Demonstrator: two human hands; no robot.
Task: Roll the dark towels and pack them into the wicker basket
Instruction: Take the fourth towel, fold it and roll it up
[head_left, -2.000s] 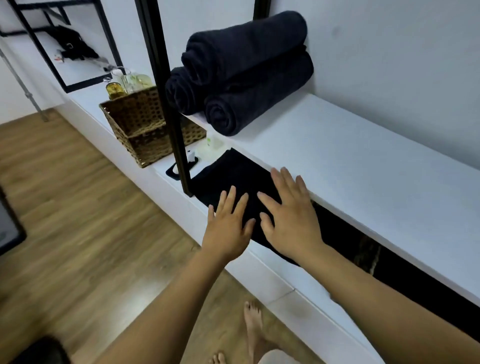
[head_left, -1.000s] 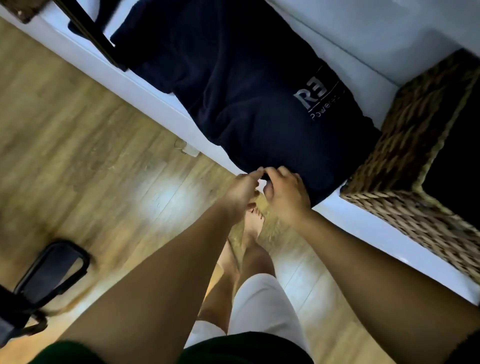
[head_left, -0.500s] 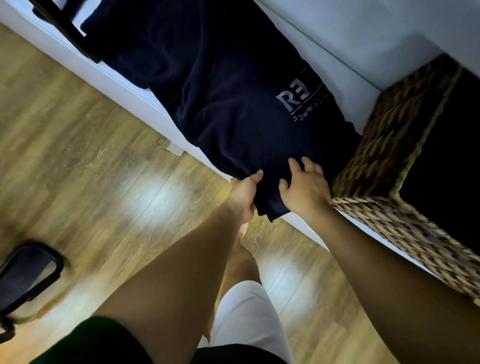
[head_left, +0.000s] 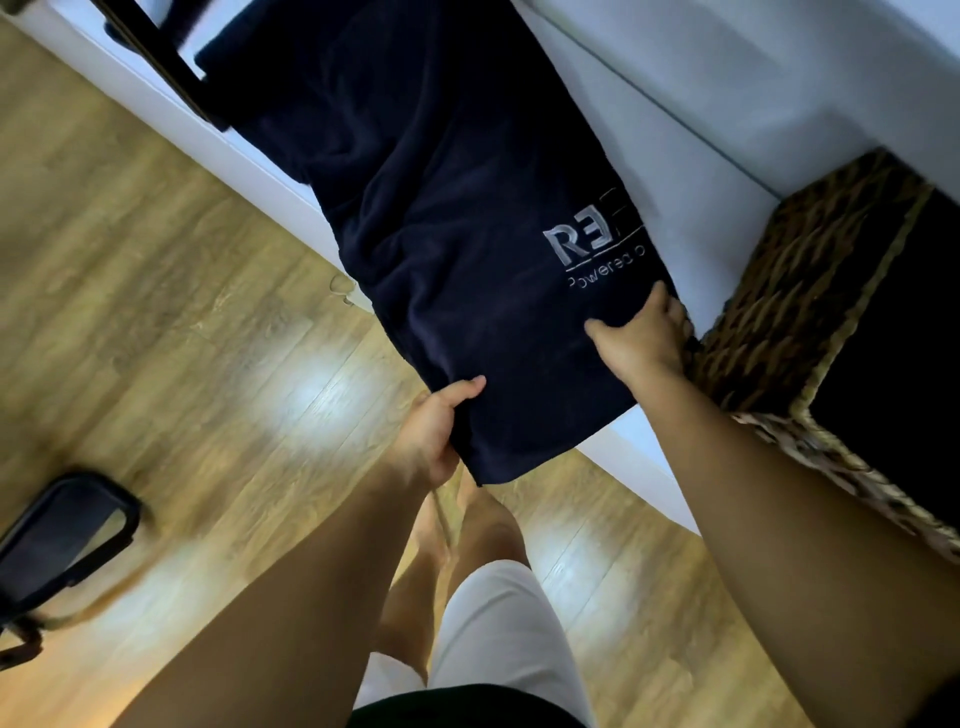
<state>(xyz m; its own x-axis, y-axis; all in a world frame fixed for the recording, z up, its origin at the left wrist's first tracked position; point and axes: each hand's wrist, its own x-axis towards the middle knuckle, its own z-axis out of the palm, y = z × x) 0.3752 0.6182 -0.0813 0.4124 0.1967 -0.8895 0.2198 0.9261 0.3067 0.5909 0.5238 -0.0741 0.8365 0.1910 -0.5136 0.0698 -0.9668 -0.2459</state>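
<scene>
Nearest, the left hand (head_left: 441, 431) now pinches the near left corner of the dark towel (head_left: 441, 208), thumb on top and fingers tucked underneath. Half a second ago both hands sat close together at this end. They have since drawn apart, one to each side. The right hand (head_left: 641, 338) has slid out to the towel's right edge, its fingers curled over the cloth and gripping it, just beside the wicker basket (head_left: 795, 291).

With the hands apart, the towel lies wider and smoother than it did a moment ago, and its grey lettering shows more fully. It stretches lengthwise along the white shelf (head_left: 654, 197), its near end hanging over the shelf's front edge above the wooden floor (head_left: 156, 312).

This looks like straightening before the roll: no turn of cloth has been started yet, so rolling this towel is still ahead. The basket stands right next to the towel's right side, handy for packing. Its inside looks dark, and I cannot tell whether rolled towels already lie in it.
</scene>
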